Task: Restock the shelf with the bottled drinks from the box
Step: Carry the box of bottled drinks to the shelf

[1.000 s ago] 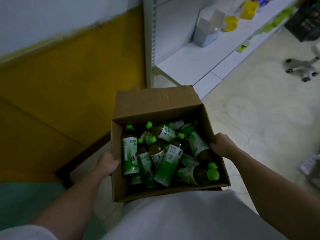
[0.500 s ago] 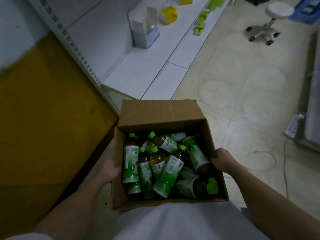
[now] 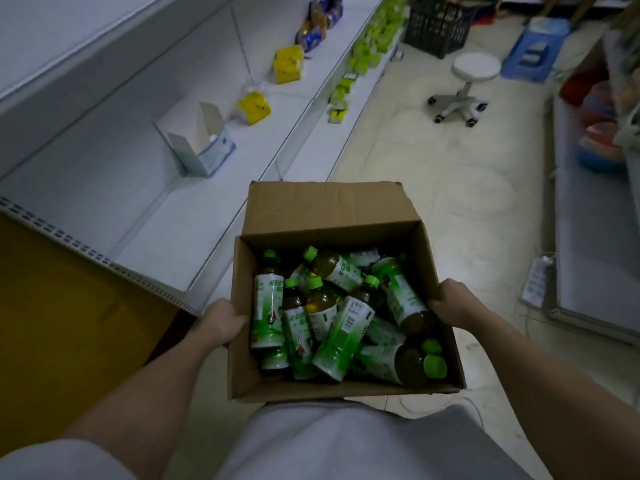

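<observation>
cardboard box (image 3: 325, 216) of green-capped bottled drinks (image 3: 341, 313) is being carried level beside the bare white shelf (image 3: 166, 216), left hand (image 3: 220, 322) and right hand (image 3: 448, 301) each curled closed on a side wall, and is probably best set down low before unloading.

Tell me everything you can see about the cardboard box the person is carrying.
The cardboard box is plain brown, creased, and open on top, with its far flap standing up and tilted outward. It is held in the air in front of the person's body, the left hand gripping its left wall and the right hand its right wall. Inside lies a loose jumble of green-capped bottles with green and white labels, mostly on their sides. It hangs over the floor beside the white shelf.
</observation>
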Motion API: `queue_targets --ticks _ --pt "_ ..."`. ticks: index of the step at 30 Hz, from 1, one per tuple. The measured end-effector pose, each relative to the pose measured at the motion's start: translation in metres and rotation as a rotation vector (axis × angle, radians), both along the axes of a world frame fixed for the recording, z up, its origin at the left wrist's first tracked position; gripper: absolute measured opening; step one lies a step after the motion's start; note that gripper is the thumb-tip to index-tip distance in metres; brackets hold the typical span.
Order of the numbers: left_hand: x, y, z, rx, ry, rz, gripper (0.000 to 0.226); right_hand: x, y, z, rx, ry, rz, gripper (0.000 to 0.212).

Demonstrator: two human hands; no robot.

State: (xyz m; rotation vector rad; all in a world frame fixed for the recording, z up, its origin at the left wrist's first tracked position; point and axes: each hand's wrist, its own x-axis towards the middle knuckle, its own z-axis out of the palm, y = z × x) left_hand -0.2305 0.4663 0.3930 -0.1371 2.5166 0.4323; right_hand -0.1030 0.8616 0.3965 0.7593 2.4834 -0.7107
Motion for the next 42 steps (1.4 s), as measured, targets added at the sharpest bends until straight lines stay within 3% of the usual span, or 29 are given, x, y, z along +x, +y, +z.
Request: queue_targets --ticks 2,7,18,24,35,42 --pt "-0.017 0.031 -0.005 0.032 -0.014 0.001 0.023 -0.014 0.031 0.002 0.016 -0.007 -0.011 0.013" --pt "-0.076 0.116 -0.018 0.061 -0.023 -0.084 0.027 -0.05 0.104 -0.005 0.061 -0.038 -0.071 0.025" --pt "-0.297 0.327 -0.03 0.085 -0.035 -0.261 0.024 -0.203 0.279 0.003 0.071 -0.056 -0.265 0.021" --pt "-0.379 0.408 -0.03 0.038 -0.082 -0.295 0.019 -0.27 0.344 0.002 0.044 -0.112 -0.305 0.026" --pt "-0.498 0.581 -0.045 -0.014 -0.098 -0.194 0.02 -0.414 0.532 -0.045 -0.062 -0.086 -0.281 0.023" --pt "-0.582 0.702 -0.018 -0.011 0.042 -0.101 0.024 -0.538 0.681 -0.012 -0.016 0.006 -0.143 0.026"
